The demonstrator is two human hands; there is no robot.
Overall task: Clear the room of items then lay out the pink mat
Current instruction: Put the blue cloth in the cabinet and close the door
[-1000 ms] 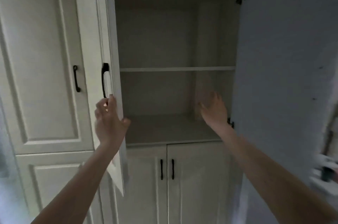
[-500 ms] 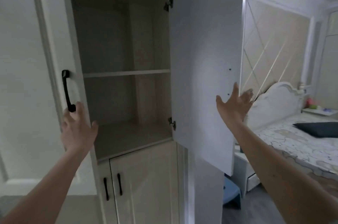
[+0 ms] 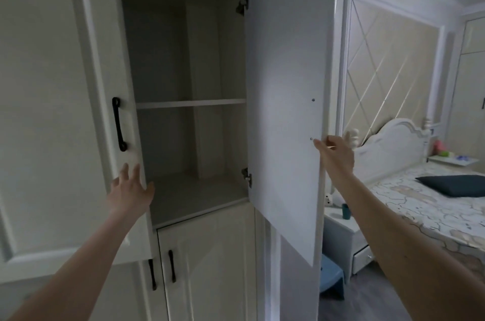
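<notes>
A tall white wardrobe stands in front of me with both upper doors swung open. Its compartment holds one shelf [image 3: 190, 103] and nothing else that I can see. My left hand [image 3: 131, 191], fingers spread, rests against the lower edge of the left door [image 3: 105, 84], below its black handle [image 3: 118, 128]. My right hand [image 3: 337, 154] grips the outer edge of the right door [image 3: 284, 111], thumb on its inner face and fingers behind. No pink mat is in view.
Two shut lower doors [image 3: 207, 263] with black handles sit under the compartment. To the right are a white nightstand [image 3: 341, 226] with a teal cup [image 3: 346, 211], a blue stool [image 3: 331, 280] on the grey floor, and a bed [image 3: 430, 205] with a dark pillow [image 3: 454, 184].
My view has turned right, bringing the bed into sight. My right hand went from inside the compartment to the right door's edge and closed on it. My left hand stays at the left door.
</notes>
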